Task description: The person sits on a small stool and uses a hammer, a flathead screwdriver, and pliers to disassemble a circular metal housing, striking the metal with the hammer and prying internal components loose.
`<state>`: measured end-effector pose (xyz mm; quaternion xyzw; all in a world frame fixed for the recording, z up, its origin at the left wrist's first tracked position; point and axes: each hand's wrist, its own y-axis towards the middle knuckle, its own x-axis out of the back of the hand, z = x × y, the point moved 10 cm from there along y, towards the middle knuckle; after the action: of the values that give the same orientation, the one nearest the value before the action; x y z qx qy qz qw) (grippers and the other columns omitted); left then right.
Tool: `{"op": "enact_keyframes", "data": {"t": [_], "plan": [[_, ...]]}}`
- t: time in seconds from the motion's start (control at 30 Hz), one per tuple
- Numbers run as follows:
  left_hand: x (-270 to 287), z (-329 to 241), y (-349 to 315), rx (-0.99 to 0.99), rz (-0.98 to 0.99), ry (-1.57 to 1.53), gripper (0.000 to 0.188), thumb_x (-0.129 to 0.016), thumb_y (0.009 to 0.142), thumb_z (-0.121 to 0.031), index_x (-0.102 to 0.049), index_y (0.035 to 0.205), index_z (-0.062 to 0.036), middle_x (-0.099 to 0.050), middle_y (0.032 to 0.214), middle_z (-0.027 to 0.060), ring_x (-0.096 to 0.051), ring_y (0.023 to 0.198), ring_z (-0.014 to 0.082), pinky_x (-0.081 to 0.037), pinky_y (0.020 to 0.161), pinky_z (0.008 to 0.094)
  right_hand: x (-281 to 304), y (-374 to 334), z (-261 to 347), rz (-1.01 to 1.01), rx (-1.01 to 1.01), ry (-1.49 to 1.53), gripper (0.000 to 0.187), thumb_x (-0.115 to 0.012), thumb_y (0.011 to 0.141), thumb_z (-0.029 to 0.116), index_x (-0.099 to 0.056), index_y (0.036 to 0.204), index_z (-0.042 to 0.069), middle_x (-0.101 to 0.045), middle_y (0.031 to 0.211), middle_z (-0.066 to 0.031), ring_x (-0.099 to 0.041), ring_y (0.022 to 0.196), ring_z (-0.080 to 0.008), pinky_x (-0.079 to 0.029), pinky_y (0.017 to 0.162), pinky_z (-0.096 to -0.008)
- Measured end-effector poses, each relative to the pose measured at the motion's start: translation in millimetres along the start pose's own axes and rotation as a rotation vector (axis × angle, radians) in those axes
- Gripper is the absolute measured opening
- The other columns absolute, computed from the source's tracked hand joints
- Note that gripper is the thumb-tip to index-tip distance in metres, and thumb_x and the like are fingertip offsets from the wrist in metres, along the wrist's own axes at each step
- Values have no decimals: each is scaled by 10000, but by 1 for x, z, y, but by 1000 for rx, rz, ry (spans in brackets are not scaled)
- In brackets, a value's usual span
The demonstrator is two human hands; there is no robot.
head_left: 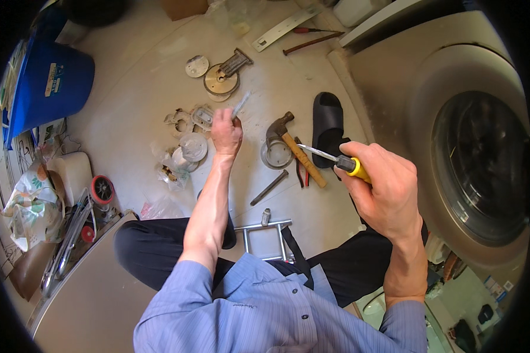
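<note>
My right hand, raised at the right, is wrapped round a screwdriver with a yellow and black handle. Its metal shaft points left over the floor. Over the far middle of the floor, my left hand has its fingers curled closed. A pale narrow piece sticks out by its fingertips, but the grip itself is hidden. Just left of those fingers is an oval metal fitting. Between my hands a claw hammer with a wooden handle lies across a round metal ring.
Round brass-coloured parts lie ahead, and clear discs at the left. Near the hammer are red-handled pliers, a long bolt and a black slipper. A front-loading washer stands right, a blue bin left.
</note>
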<state>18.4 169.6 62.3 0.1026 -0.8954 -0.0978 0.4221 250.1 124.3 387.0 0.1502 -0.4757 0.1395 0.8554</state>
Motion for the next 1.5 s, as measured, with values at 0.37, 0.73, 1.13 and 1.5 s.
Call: {"op": "enact_keyframes", "data": {"t": [0.37,0.73,1.13,1.5], "plan": [[-76,48,-25,92,458,250,166,-573,860,-64,-570,1027,-67,-576,995,190,-617,881,433,-512,721,526,-5,-5,-7,28,-21,32,374,-794,690,12,-638,1029,24,-578,738,-102,-618,649,-278,-492,574,-372],[-70,57,-20,217,499,184,231,-543,831,-66,-582,1050,-2,-649,1081,263,-631,958,523,-505,832,589,-1,-7,0,5,-7,49,333,-777,732,16,-651,1041,22,-639,806,-128,-663,699,-311,-533,625,-390],[82,-94,10,663,810,-942,483,-718,874,-10,-520,1314,-23,-617,904,53,-498,589,76,-355,476,215,-16,18,-18,-100,-132,88,194,-696,904,205,-673,957,19,-687,870,-227,-671,811,-403,-527,733,-474],[168,-146,-13,474,873,-1157,471,-725,916,-75,-559,1356,-68,-595,893,-1,-461,620,51,-327,495,205,-66,20,8,236,-376,739,286,-645,923,254,-667,938,-31,-671,761,-70,-638,614,-139,-498,572,-302]]}}
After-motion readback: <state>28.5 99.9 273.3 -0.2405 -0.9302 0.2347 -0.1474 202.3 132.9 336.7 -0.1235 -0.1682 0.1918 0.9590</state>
